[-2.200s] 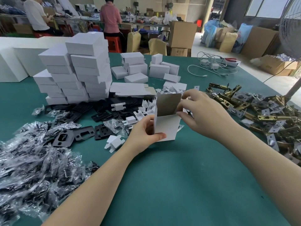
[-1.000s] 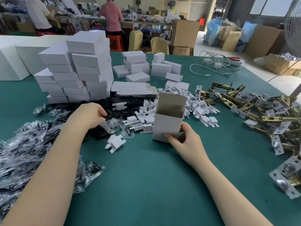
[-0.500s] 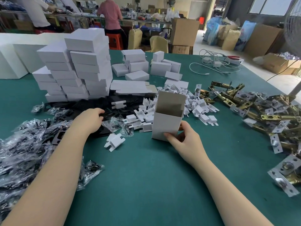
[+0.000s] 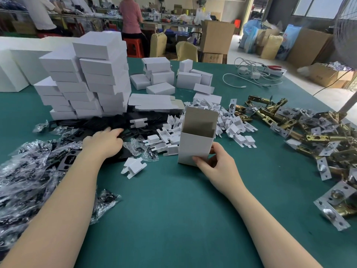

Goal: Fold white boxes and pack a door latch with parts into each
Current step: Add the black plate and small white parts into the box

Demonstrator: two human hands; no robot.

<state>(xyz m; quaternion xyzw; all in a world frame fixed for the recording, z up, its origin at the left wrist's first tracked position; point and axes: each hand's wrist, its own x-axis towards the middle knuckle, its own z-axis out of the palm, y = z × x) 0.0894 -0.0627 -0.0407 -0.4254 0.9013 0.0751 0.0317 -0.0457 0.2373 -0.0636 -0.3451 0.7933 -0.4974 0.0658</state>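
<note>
Far end of the green table (image 4: 173, 219): tangle of white charger cables (image 4: 253, 75), red-handled pliers (image 4: 274, 68) just beside. Beyond, brown cardboard cartons (image 4: 217, 36), an orange stool (image 4: 134, 47), two people (image 4: 130, 15) at a cluttered bench. Wire fan guard (image 4: 345, 33) at the right edge.

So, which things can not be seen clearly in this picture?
- Head view: what the left hand fingers touch among the black plates; the hand covers it.
- Inside of the open white box: its own front wall hides the bottom.
- Lower part of the box stack: hidden behind the plates.
- Brass latches: the pile is cut by the right edge.
</note>
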